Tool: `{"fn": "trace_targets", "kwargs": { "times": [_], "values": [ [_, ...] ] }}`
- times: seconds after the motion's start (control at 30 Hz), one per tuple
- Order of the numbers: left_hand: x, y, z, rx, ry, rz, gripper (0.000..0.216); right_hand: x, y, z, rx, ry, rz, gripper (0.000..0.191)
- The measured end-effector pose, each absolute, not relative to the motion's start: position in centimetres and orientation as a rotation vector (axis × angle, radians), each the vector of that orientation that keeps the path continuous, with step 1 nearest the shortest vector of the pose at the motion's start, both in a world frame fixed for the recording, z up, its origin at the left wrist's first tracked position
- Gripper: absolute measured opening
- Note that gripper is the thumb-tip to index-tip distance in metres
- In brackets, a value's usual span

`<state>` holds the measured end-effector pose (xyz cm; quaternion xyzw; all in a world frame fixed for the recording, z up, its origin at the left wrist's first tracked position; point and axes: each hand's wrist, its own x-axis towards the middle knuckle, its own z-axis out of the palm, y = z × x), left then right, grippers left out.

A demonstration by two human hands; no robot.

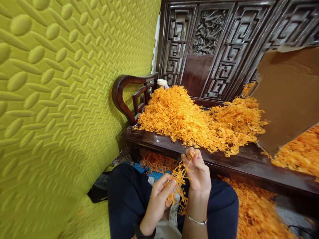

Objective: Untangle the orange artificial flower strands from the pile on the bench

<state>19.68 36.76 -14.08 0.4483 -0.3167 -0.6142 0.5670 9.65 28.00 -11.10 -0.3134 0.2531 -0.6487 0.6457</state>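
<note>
Both my hands hold one tangled bunch of thin orange strands [178, 179] above my lap. My left hand [157, 199] is closed round the lower part of the bunch. My right hand [198, 171], with a bracelet on its wrist, pinches the upper end between its fingers. Just beyond my hands, a big pile of the same orange strands [194, 119] lies on the seat of a dark carved wooden bench [231, 161].
A yellow-green embossed wall [54, 99] fills the left. A brown cardboard sheet [286, 96] leans at the right, with more orange strands [299, 152] below it. More strands [254, 212] cover the floor. A white-lidded jar [162, 83] stands behind the pile. My knees in dark trousers [127, 196] are below.
</note>
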Motion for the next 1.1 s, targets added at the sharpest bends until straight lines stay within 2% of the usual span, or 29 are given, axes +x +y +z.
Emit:
{"fn": "trace_targets", "kwargs": {
  "times": [0.13, 0.27, 0.4, 0.57, 0.63, 0.7, 0.8, 0.87, 1.0, 1.1],
  "values": [
    [19.4, 37.3, -14.0, 1.043, -0.706, -1.434, 0.041, 9.4, 27.5, -10.8, -0.714, 0.54, -1.519, 0.031],
    [20.3, 38.8, -16.1, 1.089, -0.655, -1.49, 0.039, 5.4, 25.8, -9.2, -0.68, 0.445, -1.973, 0.029],
    [21.8, 39.0, -18.1, 1.184, -0.553, -1.463, 0.038, 2.6, 25.4, -5.8, -0.877, 0.475, -2.328, 0.019],
    [23.1, 37.2, -17.4, 1.109, -0.432, -1.327, 0.042, 5.3, 25.1, -2.0, -1.139, 0.776, -2.732, 0.027],
    [23.4, 36.7, -16.7, 1.063, -0.409, -1.298, 0.042, 6.0, 23.2, -1.5, -1.261, 0.857, -2.83, 0.022],
    [23.6, 36.4, -16.0, 1.038, -0.387, -1.257, 0.043, 5.8, 20.2, -1.8, -1.57, 0.995, -2.668, 0.02],
    [24.0, 36.1, -15.2, 0.996, -0.378, -1.202, 0.042, 5.1, 16.4, -3.6, -2.012, 1.22, -2.036, 0.041],
    [24.1, 35.9, -14.7, 0.961, -0.39, -1.19, 0.039, 5.1, 16.1, -5.0, -2.068, 1.233, -1.754, 0.047],
    [24.1, 35.4, -14.2, 0.963, -0.424, -1.165, 0.037, 6.8, 21.1, -6.9, -1.999, 0.885, -1.331, 0.026],
    [23.9, 35.2, -14.1, 0.998, -0.442, -1.144, 0.037, 8.6, 25.9, -7.5, -2.035, 0.627, -1.049, 0.027]
  ]
}}
